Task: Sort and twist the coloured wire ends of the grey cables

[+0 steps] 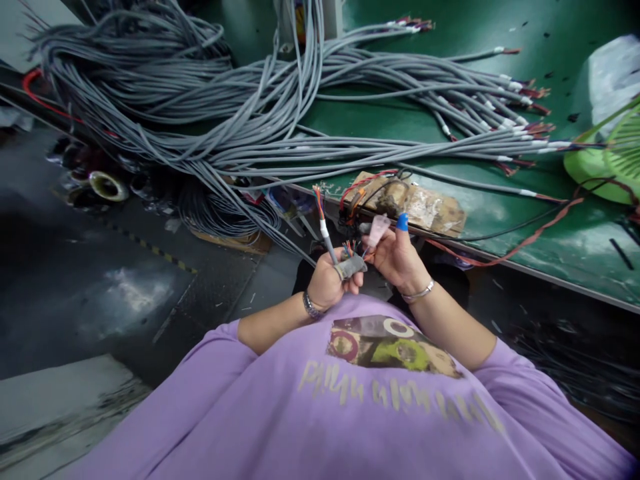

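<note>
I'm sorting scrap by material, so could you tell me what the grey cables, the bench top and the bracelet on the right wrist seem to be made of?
Grey cables: matte plastic sheathing, likely PVC, over coloured cores shown at the stripped ends.
Bench top: smooth green mat, probably rubber or vinyl, with soft reflections.
Bracelet: shiny silver-coloured band, apparently metal.

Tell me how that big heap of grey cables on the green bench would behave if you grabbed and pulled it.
The grey cables would likely flop and sag, since they lie in loose curves. They cross one another, so they would probably snag and drag together. The heap looks heavy.
</note>
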`<move>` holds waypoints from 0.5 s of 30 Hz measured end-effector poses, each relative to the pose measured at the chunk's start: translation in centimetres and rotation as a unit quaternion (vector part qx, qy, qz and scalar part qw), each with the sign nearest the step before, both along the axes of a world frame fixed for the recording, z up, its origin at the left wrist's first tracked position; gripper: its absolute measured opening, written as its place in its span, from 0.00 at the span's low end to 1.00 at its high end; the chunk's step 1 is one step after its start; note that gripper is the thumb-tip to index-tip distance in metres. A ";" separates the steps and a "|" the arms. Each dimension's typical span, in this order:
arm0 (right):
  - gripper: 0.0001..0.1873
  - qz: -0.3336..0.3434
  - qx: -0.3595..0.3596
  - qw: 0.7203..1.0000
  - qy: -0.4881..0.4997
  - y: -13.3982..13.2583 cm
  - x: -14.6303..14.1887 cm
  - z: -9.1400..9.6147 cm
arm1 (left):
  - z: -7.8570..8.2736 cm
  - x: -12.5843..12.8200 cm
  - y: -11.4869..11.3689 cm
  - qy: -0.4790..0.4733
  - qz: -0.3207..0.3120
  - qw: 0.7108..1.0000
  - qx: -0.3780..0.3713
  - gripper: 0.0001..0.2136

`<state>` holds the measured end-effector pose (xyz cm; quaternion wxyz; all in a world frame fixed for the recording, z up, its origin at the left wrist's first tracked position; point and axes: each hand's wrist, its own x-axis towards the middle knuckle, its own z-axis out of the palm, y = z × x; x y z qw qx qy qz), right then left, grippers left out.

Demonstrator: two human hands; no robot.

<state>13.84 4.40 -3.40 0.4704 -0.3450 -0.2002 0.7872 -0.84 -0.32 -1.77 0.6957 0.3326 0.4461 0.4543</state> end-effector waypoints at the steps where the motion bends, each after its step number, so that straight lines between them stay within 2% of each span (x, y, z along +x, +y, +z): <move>1: 0.35 0.004 0.001 1.000 -0.001 0.0 0.1 0.1 | 0.0 -0.1 -0.2 -0.001 0.009 1.000 0.009 0.17; 6: 0.29 -0.010 0.007 1.000 -0.028 0.0 0.2 0.9 | 0.2 -0.1 -0.4 0.010 0.064 0.997 0.047 0.18; 11: 0.24 -0.078 0.051 0.993 -0.068 -0.4 -0.2 0.9 | 0.3 0.6 0.1 0.041 0.082 0.994 0.059 0.17; 15: 0.26 -0.180 0.098 0.965 -0.161 -0.6 -0.4 0.1 | 0.2 0.9 0.4 0.055 0.085 0.993 0.061 0.17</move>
